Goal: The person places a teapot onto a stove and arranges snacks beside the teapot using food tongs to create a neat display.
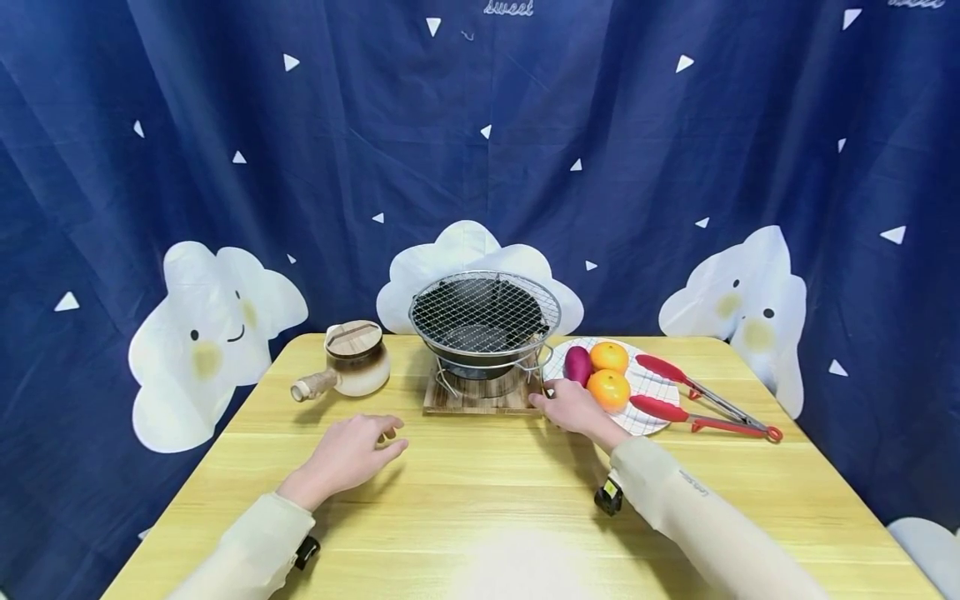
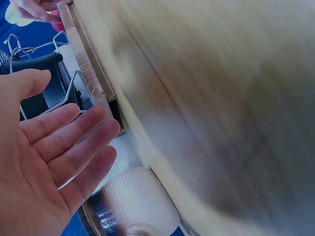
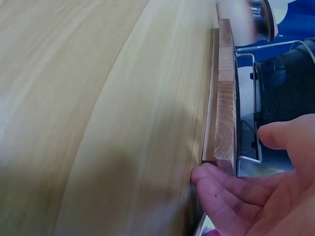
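Note:
A round black tabletop grill with a wire mesh rack stands on a square wooden base. At the base's right front corner is my right hand. Its fingertips meet the end of the wood in the right wrist view, while the thumb stays apart, near the wire stand. My left hand hovers over the table, fingers spread and relaxed, holding nothing. It is between the base and a small brown-and-cream pot with a wooden lid and side handle.
Right of the grill, a white checked plate bears two oranges and a purple oval item. Red-handled tongs lie partly over its edge. Behind the wooden table hangs a dark blue curtain.

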Available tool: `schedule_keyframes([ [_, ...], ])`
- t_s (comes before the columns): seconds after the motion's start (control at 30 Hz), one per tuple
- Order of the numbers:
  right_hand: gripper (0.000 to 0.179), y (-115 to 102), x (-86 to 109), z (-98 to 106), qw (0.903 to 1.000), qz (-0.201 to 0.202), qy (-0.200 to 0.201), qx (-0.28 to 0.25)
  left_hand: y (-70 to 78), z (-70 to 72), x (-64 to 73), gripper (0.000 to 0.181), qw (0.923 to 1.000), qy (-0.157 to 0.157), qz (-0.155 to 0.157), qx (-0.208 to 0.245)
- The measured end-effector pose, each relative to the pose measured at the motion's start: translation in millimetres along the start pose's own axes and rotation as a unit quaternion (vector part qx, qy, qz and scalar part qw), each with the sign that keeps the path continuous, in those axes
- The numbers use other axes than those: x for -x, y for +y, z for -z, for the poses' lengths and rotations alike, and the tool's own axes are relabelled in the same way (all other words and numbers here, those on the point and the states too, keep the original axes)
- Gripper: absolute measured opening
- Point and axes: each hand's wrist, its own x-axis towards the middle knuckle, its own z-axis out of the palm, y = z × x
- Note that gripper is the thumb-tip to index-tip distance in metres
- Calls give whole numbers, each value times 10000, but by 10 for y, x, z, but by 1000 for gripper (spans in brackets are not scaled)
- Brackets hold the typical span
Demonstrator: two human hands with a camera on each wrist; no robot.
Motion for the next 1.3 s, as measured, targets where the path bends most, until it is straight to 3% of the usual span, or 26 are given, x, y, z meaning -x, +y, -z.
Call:
schedule_keyframes([
  [0.27,42,-29,-33,-3,10000,-63,-18,-50,-3,-21,-2,35,10000,34,-2,-49],
  [0.73,26,-9,-125,-68,9976,-104,257,628,-61,-36,8,35,10000,82,49,5],
  [1.0,37,-26,-108,-66,9980,-278,207,529,-94,6,-2,35,9999,132,31,-19],
  [1.3,25,-17,-113,-93,9979,-149,284,570,-219,144,46,32,9990,398,7,-221],
])
